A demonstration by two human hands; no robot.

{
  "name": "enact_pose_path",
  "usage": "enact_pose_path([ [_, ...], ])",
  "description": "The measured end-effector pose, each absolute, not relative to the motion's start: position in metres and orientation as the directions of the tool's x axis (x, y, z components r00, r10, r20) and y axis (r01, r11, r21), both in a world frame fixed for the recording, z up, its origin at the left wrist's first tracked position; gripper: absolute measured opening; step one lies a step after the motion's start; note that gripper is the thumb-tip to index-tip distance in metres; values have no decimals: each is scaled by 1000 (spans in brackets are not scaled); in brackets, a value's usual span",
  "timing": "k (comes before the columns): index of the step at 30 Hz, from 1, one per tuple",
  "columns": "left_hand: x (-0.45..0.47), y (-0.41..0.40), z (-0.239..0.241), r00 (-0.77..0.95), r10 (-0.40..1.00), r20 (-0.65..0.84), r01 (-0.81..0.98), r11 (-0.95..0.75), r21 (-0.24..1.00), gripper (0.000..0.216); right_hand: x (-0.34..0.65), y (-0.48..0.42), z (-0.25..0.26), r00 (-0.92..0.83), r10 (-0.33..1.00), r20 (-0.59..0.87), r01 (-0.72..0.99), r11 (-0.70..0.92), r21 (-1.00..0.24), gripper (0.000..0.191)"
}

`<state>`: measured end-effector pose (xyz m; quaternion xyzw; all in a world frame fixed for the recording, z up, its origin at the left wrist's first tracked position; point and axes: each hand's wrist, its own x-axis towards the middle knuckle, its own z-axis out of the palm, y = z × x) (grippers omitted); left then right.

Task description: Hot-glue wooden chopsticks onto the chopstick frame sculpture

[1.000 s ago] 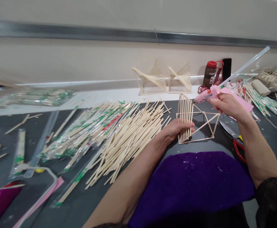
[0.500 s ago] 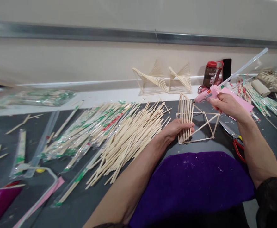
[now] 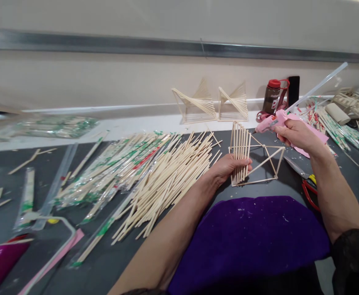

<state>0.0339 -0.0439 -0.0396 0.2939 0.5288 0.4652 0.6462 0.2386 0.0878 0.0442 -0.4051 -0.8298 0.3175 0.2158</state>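
Observation:
My left hand [image 3: 228, 167] is closed around the slatted side of a wooden stick frame [image 3: 268, 157], with the thumb across the slats. The frame stands on the dark table, its open triangular braces stretching to the right. In my right hand [image 3: 296, 133] is a pink hot glue gun [image 3: 273, 121], its nozzle pointing left toward the top of the slats but a little apart from them. A long clear glue stick [image 3: 317, 87] juts up from its back. Loose wooden sticks [image 3: 167, 180] lie in a pile left of my left hand.
Scissors [image 3: 309, 192] with red and yellow handles lie under my right forearm. Two finished-looking stick models [image 3: 198, 104] stand by the wall. A brown bottle [image 3: 272, 97] and a phone [image 3: 294, 90] are at the back. Plastic-wrapped chopsticks [image 3: 105, 168] spread across the left.
My right hand has drawn the glue gun slightly to the right, so its nozzle is farther from the slats. My left hand and the frame have stayed in place.

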Motion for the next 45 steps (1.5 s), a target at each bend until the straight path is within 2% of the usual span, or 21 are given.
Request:
enact_pose_path([
  [9, 34, -43, -41, 2, 909, -418, -304, 398, 866, 19, 233, 80, 47, -605, 796, 34, 523, 429, -737, 35],
  [19, 33, -43, -41, -6, 906, -423, -307, 400, 863, 20, 236, 88, 39, -572, 813, 109, 495, 448, -745, 38],
  [31, 34, -43, -41, 3, 910, -415, -308, 396, 865, 17, 232, 81, 45, -621, 782, 59, 502, 454, -736, 37],
  [36, 33, -43, -41, 6, 910, -415, -304, 397, 866, 21, 237, 88, 41, -590, 801, 103, 452, 433, -780, 38],
  [45, 33, -44, -42, 2, 912, -409, -306, 390, 868, 18, 236, 89, 40, -559, 826, 70, 524, 417, -743, 38],
])
